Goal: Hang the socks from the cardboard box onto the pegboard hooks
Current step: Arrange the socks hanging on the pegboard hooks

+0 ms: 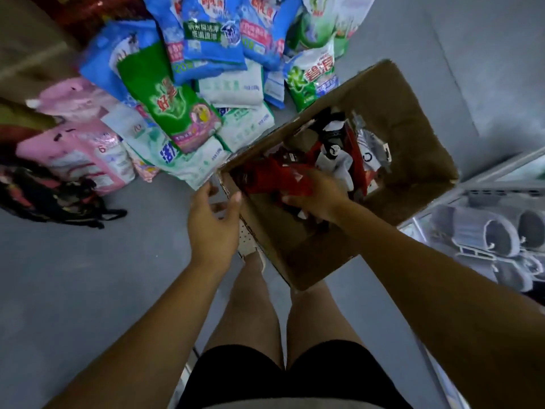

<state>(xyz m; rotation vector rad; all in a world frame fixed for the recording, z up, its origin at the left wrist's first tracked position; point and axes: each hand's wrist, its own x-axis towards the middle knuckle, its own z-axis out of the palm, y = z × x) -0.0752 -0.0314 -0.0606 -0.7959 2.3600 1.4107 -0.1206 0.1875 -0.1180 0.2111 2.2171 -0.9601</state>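
A grey floor (pixel 73 276) fills most of the view, seen from above, with the person's bare legs and black shorts (pixel 283 376) at the bottom. Across the upper left lies a heap of laundry detergent bags (pixel 212 45), blue, green and white, overlapping one another, with pink bags (pixel 85 152) at its left edge and a black bag (pixel 53 199) on the floor just beside those. Right of the heap stands the open cardboard box (pixel 413 119), turned corner-on to the person, its near wall just in front of the legs. At the far right edge is a shelf holding rolled grey items (pixel 486 231), too blurred to name. A white perforated shoe (pixel 247 240) shows between the left hand and the box's near wall. Inside the box the socks (pixel 333 160) lie jumbled in a pile, white and black pairs in mixed packaging, some of it red. The right hand (pixel 318 196) reaches down into the box, fingers curled round a red packet (pixel 271 175) that lies across the near left part of the pile. The left hand (pixel 212 222) is outside the box at its left corner, fingers loosely spread and holding nothing, thumb close to the cardboard rim; whether it touches the rim cannot be told. The two hands are apart, with the box's corner between them.
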